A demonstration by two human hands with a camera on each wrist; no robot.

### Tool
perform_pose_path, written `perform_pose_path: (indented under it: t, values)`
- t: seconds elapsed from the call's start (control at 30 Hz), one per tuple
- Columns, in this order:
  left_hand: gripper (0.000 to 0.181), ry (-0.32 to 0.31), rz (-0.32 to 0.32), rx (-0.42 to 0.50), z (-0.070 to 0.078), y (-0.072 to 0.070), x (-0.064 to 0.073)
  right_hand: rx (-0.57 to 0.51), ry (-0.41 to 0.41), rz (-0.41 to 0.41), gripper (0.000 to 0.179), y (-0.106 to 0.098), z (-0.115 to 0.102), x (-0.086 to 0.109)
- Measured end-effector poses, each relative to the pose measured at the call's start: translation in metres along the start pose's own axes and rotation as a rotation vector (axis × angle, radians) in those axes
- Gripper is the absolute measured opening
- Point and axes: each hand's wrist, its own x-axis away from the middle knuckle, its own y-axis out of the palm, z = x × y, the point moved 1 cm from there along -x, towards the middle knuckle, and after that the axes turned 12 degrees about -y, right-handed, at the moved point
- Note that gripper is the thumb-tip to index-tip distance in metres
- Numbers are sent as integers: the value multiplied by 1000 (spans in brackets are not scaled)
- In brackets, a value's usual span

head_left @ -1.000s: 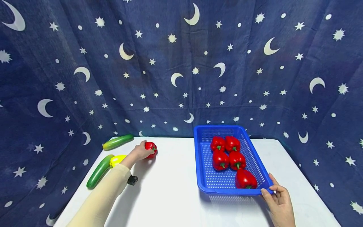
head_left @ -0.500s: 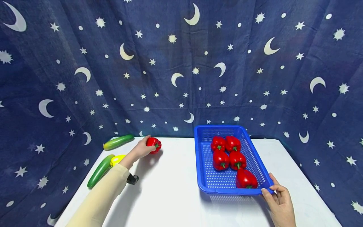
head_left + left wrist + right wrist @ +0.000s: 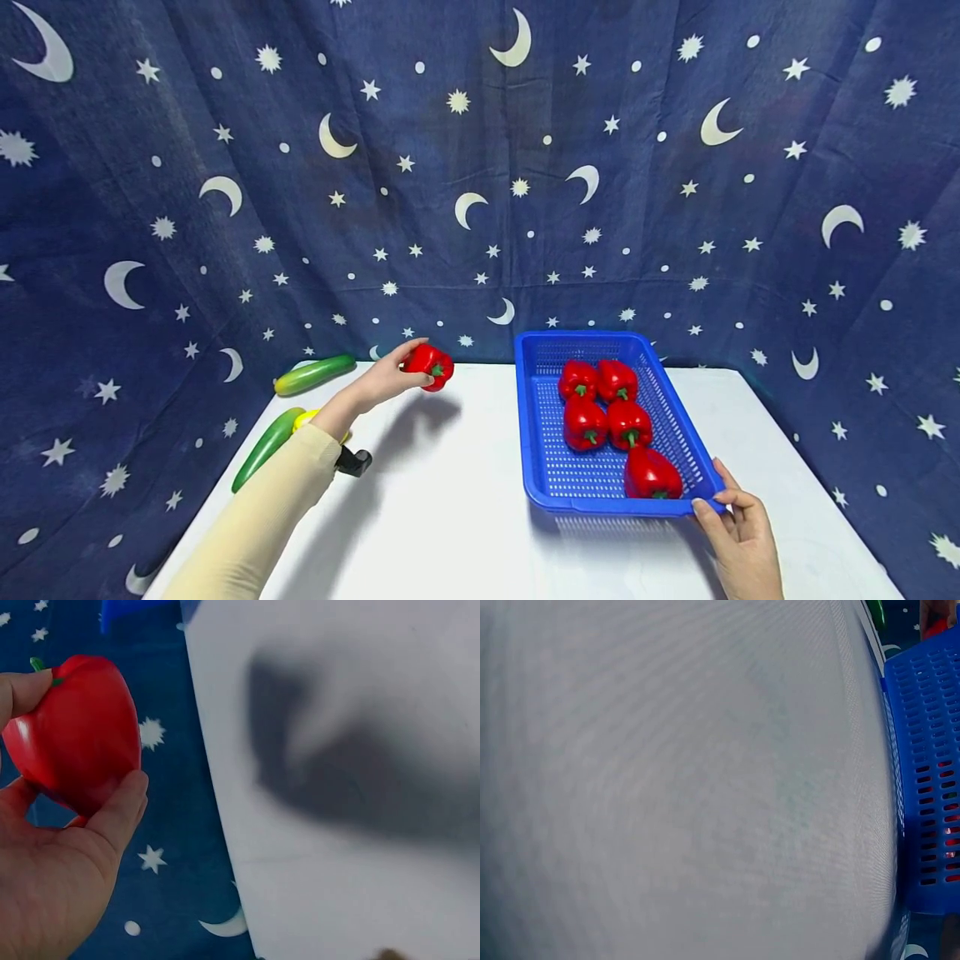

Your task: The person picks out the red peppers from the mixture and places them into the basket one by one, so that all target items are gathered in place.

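Observation:
My left hand (image 3: 385, 381) grips a red bell pepper (image 3: 429, 367) above the far left of the table, its shadow falling on the white surface below. In the left wrist view the thumb and fingers curl round the bell pepper (image 3: 84, 739), whose green stem shows at the top. At the front right, my right hand (image 3: 738, 529) pinches the corner rim of a blue plastic basket (image 3: 531, 417). Several red bell peppers (image 3: 585, 422) lie inside that basket. The right wrist view shows only the basket's slotted side (image 3: 930, 765) at its right edge, and a bit of red beyond.
Left of the left arm lie two cucumbers, one at the back (image 3: 315, 375) and one nearer (image 3: 266, 450). A yellow vegetable (image 3: 302, 419) is partly hidden by the left forearm. The white table (image 3: 442, 500) ends at a blue curtain (image 3: 450, 275) with moons and stars.
My left hand has lifted the red bell pepper off the table and carried it to the right. The right hand and basket have stayed in place.

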Motion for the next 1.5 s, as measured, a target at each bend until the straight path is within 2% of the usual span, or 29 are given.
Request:
perform_pose_path:
  t: [0.17, 0.37, 0.57, 0.8, 0.93, 1.07, 1.3, 1.5]
  values:
    - [82, 9, -52, -2, 16, 6, 5, -5, -3, 5, 29, 0, 2, 0]
    - [82, 49, -144, 8, 38, 19, 11, -6, 0, 10, 29, 0, 2, 0]
    - [79, 109, -250, 13, 59, 38, 16, 9, 8, 9, 30, 0, 1, 0]
    - [78, 156, -315, -42, 82, 63, 22, 33, 19, -4, 32, 0, 0, 1]
    - [78, 185, -372, -39, 93, 77, 24, 32, 14, -6, 31, 0, 0, 1]
    - [76, 210, -408, -38, 100, 91, 23, 19, 15, -9, 30, 0, -1, 2]
    - [75, 213, -454, -50, 105, 112, 21, 16, 12, -15, 29, 0, -2, 2]
    - [75, 214, -465, -131, 108, 129, 22, 22, 32, -14, 30, -1, -1, 1]
